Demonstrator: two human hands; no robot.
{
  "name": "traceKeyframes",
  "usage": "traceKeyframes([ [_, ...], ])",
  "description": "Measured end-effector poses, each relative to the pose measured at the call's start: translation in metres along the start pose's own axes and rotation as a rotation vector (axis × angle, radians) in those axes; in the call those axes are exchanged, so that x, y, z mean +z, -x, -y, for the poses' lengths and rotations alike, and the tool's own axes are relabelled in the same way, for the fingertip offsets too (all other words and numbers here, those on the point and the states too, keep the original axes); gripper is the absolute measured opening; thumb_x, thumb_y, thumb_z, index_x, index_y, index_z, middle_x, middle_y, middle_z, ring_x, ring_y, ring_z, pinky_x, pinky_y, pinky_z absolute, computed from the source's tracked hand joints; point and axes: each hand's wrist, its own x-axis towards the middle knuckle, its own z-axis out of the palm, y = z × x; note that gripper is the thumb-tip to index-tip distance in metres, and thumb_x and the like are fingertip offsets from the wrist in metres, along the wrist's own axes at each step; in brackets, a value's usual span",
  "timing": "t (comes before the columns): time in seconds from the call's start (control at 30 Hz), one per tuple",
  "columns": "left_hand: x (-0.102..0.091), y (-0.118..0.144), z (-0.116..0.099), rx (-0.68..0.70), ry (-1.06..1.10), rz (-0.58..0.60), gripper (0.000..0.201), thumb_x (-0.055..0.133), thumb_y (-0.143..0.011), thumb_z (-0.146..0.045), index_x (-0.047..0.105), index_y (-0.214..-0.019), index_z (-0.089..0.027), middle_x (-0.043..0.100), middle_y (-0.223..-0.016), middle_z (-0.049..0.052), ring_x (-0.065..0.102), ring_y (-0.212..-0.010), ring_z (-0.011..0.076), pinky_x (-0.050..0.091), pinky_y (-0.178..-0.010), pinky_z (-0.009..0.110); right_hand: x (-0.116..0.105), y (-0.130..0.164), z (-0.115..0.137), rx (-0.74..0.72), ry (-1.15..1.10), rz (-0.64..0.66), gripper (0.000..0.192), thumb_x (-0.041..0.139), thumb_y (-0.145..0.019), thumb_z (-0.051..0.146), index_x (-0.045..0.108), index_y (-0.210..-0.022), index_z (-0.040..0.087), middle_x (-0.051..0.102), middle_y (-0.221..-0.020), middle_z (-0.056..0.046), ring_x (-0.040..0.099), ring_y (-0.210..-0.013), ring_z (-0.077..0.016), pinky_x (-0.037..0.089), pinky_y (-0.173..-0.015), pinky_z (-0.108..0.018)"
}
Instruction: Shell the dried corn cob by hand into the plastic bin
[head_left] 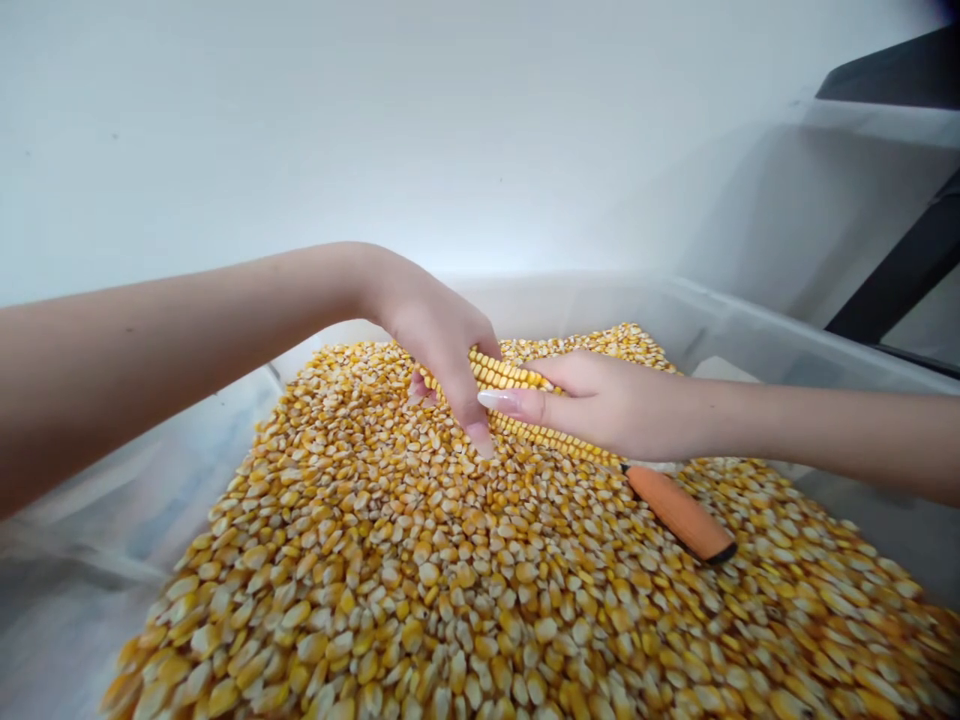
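Note:
A yellow corn cob (501, 374) lies across a heap of loose dried corn kernels (450, 580) inside a clear plastic bin (720, 320). My left hand (439, 335) reaches over from the left and curls its fingers down over the cob's left end, fingertips touching the kernels. My right hand (619, 405) comes in from the right and grips the cob's right part, thumb stretched along it. An orange handle (679, 512) with a black end sticks out below my right hand; whether the hand holds it is hidden.
The bin's translucent walls rise at the left (90, 500) and at the right rim (825, 350). A white wall fills the background. A dark frame (900, 270) stands at the far right.

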Motion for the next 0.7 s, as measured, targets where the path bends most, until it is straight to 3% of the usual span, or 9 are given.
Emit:
traceKeyframes([
  [0.2,0.0,0.0,-0.002,-0.039,-0.016,-0.012,0.055,0.059,-0.05,-0.046,0.06,-0.099,-0.021,0.064,-0.078,0.005,0.055,-0.085,0.0244,0.036,-0.082,0.03,0.0,0.002,-0.001,-0.016,-0.029,0.002,0.055,0.028,-0.072,0.067,0.046,-0.065,0.016,0.037,-0.058,0.0,0.039,-0.056,-0.0105,0.031,-0.052,-0.023],
  [0.3,0.001,0.0,0.0,-0.049,0.013,-0.045,0.056,0.059,-0.051,-0.044,0.059,-0.102,-0.022,0.064,-0.078,0.004,0.053,-0.089,0.0253,0.034,-0.084,0.03,0.0,0.001,-0.004,0.011,-0.057,-0.012,0.057,0.03,-0.071,0.068,0.052,-0.071,0.015,0.045,-0.061,-0.001,0.045,-0.061,-0.0131,0.035,-0.056,-0.024],
  [0.4,0.0,-0.001,0.0,-0.041,-0.008,-0.063,0.057,0.058,-0.052,-0.045,0.058,-0.104,-0.023,0.064,-0.08,0.003,0.053,-0.09,0.0252,0.033,-0.084,0.031,0.001,-0.003,-0.008,-0.012,-0.164,-0.026,0.057,0.032,-0.073,0.065,0.058,-0.092,0.018,0.057,-0.082,-0.003,0.051,-0.082,-0.0182,0.038,-0.072,-0.027],
  [0.53,0.0,-0.001,0.0,-0.016,-0.051,-0.102,0.058,0.058,-0.051,-0.048,0.057,-0.105,-0.024,0.063,-0.085,0.003,0.054,-0.088,0.0242,0.036,-0.081,0.03,0.002,-0.006,-0.01,-0.042,-0.247,-0.039,0.055,0.033,-0.076,0.06,0.054,-0.105,0.019,0.055,-0.106,-0.003,0.046,-0.102,-0.0196,0.034,-0.087,-0.027],
  [0.7,0.002,-0.002,-0.002,0.011,-0.029,-0.042,0.055,0.059,-0.052,-0.048,0.059,-0.1,-0.022,0.064,-0.081,0.003,0.056,-0.08,0.0217,0.038,-0.077,0.027,0.002,-0.004,-0.007,0.011,-0.186,-0.037,0.055,0.033,-0.075,0.061,0.059,-0.097,0.017,0.059,-0.087,-0.003,0.052,-0.086,-0.0198,0.04,-0.074,-0.027],
])
